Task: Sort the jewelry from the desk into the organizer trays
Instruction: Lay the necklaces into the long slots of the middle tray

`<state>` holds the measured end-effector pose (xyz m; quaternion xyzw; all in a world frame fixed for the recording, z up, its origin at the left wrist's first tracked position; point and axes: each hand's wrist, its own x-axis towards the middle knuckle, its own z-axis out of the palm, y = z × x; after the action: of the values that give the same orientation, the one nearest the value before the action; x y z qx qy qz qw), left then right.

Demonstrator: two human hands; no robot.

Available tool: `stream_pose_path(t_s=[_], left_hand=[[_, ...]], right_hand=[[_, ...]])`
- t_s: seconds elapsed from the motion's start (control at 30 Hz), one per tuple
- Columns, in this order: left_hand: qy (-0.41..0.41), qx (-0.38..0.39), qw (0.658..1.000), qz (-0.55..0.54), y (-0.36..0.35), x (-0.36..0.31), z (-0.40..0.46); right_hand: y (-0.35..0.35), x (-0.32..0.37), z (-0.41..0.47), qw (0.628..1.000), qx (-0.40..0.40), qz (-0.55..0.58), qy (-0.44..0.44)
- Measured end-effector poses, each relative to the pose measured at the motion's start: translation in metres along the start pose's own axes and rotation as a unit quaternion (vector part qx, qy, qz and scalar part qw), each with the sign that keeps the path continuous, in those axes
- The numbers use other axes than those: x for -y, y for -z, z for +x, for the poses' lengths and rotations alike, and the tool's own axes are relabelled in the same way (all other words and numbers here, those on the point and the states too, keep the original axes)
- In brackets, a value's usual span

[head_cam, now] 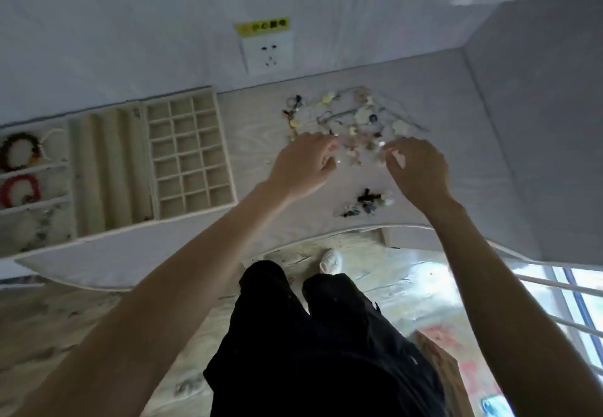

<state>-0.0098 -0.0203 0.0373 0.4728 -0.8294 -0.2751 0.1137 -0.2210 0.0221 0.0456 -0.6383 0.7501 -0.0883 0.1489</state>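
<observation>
A tangle of pale jewelry (349, 119) lies on the white desk (254, 142) near the wall. My left hand (301, 163) and my right hand (416, 168) both reach into its near edge with fingers curled; blur hides what each one pinches. A smaller dark cluster of jewelry (367, 202) sits near the desk's front edge, between my wrists. To the left stand the beige organizer trays: a grid tray (191, 152) with bare cells, a slotted tray (109, 171), and a tray (32, 181) with a dark bracelet (18, 152) and a red bracelet (19, 189).
A wall socket (267, 52) with a yellow label sits above the desk. A wall closes the desk's right side. The desk's curved front edge runs above my black trousers and a white shoe (331, 260). A window with rails is at lower right.
</observation>
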Motion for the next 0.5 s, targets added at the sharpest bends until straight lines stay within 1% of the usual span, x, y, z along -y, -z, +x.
stream_pose_path(t_s=[0.07, 0.1, 0.2, 0.27, 0.3, 0.37, 0.43, 0.5], left_hand=[[-0.019, 0.026, 0.999, 0.017, -0.021, -0.016, 0.033], [-0.017, 0.019, 0.999, 0.026, -0.029, -0.022, 0.050], [0.024, -0.015, 0.998, 0.055, -0.055, -0.039, 0.099], [0.017, -0.022, 0.995, 0.091, -0.068, -0.037, 0.120], [0.001, -0.016, 0.993, 0.113, -0.075, -0.035, 0.129], [-0.023, 0.019, 0.987, 0.157, -0.083, -0.034, 0.140], [-0.021, 0.054, 0.979, 0.194, -0.084, -0.039, 0.147], [-0.018, 0.065, 0.973, 0.222, -0.083, -0.048, 0.150]], right_hand=[[0.006, -0.036, 0.007, 1.000, -0.004, -0.008, 0.000], [0.008, -0.052, 0.013, 1.000, -0.011, -0.005, 0.000], [0.008, -0.098, 0.039, 1.000, -0.012, 0.010, -0.006], [0.002, -0.111, 0.058, 1.000, -0.003, 0.001, 0.001], [-0.003, -0.115, 0.068, 1.000, -0.004, -0.009, 0.010], [-0.014, -0.117, 0.081, 0.999, -0.012, -0.023, 0.031], [-0.023, -0.117, 0.088, 0.998, -0.024, -0.043, 0.041], [-0.030, -0.119, 0.088, 0.996, -0.043, -0.064, 0.053]])
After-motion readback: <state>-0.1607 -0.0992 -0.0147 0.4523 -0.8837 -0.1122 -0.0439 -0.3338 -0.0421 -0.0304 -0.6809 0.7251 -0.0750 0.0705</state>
